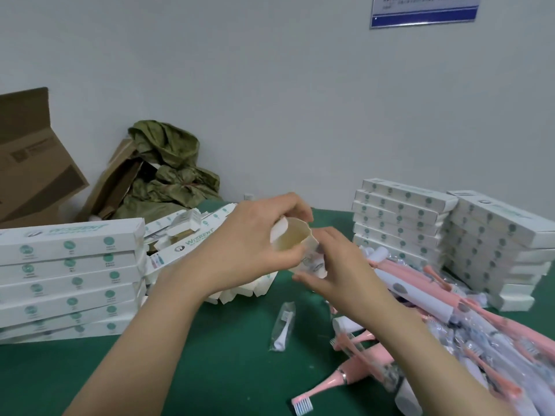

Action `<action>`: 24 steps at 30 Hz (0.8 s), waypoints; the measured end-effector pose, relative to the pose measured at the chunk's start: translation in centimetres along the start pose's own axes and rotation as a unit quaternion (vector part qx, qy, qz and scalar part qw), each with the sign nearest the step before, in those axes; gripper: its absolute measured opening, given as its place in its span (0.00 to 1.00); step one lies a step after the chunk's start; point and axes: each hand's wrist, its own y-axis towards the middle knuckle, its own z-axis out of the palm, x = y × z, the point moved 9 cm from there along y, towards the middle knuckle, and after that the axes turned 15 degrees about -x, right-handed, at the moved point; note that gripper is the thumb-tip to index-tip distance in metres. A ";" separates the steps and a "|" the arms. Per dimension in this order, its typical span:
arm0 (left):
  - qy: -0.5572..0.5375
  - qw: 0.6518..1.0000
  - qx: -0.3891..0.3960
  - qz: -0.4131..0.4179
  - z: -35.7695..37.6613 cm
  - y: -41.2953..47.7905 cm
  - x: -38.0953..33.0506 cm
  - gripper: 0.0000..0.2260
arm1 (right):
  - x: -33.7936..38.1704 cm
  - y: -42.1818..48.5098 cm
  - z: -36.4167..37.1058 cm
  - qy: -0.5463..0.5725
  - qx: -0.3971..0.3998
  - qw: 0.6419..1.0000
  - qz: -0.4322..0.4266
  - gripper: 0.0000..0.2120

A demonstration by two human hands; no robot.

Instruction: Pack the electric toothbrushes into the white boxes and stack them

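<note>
**Both hands on one open box**

Left hand (249, 244) gripped the open end of a white box (295, 238), and right hand (339, 274) held it lower down, above the green table (234, 340). Pink and white toothbrushes (420, 283) lay piled right, stacked boxes (69, 274) at both sides.

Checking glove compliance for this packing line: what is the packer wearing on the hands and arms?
Nothing that shows. The left hand and right hand are ungloved, with no rings or watch. Both forearms are uncovered down to the picture's edge; no sleeve or wristband is in view.
</note>
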 end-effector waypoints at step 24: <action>-0.487 0.842 -0.122 -0.198 0.8 1.6 5.9 0.23 | 0.1 0.5 -1.2 0.104 -0.038 0.988 0.111 0.23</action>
